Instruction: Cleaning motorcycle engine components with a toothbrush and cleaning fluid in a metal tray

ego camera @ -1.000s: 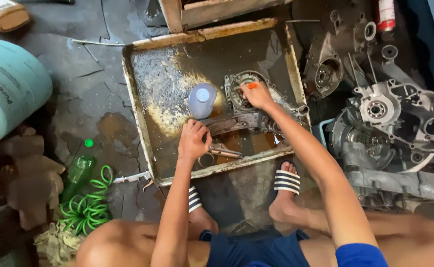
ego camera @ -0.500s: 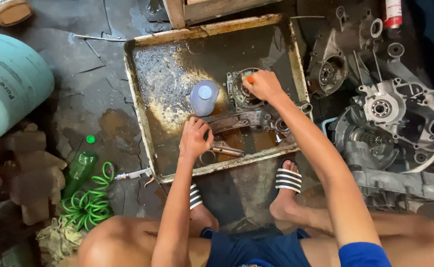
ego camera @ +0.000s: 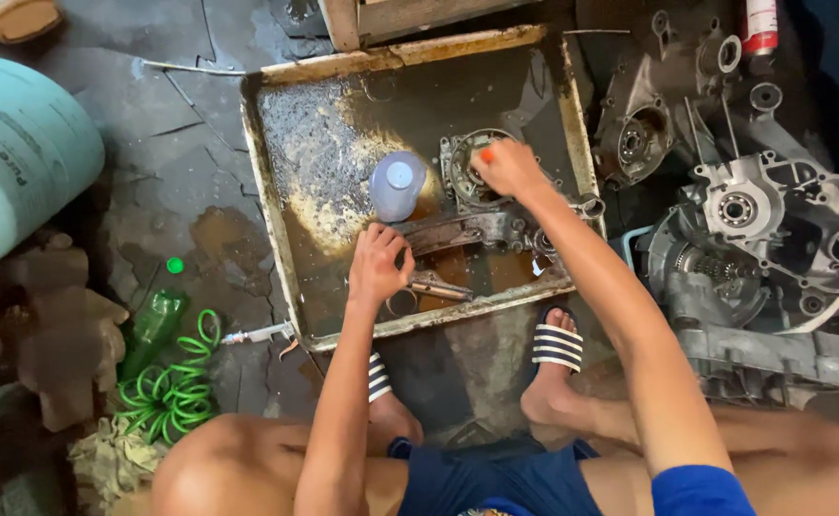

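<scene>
Cylinder: one pale green tank (ego camera: 13, 158), far left on the floor, dark lettering.
Bottles: two (green one (ego camera: 156, 320) lying left; bluish one (ego camera: 397, 184) in the tray (ego camera: 276, 191)).
Right hand (ego camera: 507, 169): closed on an orange-tipped tool, over the round part (ego camera: 467, 167), slightly shifted since earlier.
Left hand (ego camera: 378, 263): fingers curled, gripping the metal casing (ego camera: 462, 229).

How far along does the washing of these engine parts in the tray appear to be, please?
Done: nothing visibly clean. In hand: the right hand scrubs the round cover in the oily tray, while the left hand steadies the long casting. Left: the crankcase halves beside the tray.
</scene>
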